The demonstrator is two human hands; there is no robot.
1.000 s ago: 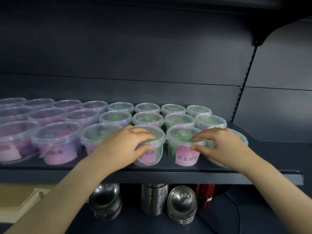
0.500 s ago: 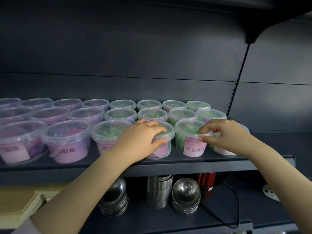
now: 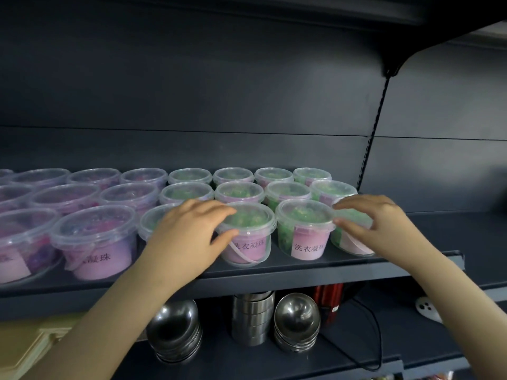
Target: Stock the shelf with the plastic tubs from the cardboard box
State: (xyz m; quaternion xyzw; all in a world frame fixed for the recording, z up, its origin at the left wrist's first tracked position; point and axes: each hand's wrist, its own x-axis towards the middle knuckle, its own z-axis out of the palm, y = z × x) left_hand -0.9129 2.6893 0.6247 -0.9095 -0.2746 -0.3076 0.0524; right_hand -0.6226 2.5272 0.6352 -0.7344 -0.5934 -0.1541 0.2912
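Dark shelf (image 3: 301, 272): left hand (image 3: 189, 237) wraps its grip round 1 green tub (image 3: 249, 244); right hand (image 3: 384, 229) pinches the end tub (image 3: 352, 242).

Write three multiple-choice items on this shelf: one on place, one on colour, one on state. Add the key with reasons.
1. The steel bowls sit: A) behind the tubs B) on the lower shelf C) on their lids.
2. The middle tub, between the left hand and right hand, holds something: A) yellow B) orange C) green.
3. Both hands: A) each grip a tub's rim B) hang idle C) hold bowls.
Key: B, they stand beneath the tub shelf; C, green shows through its lid; A, fingers curl round the front tub and the end tub.
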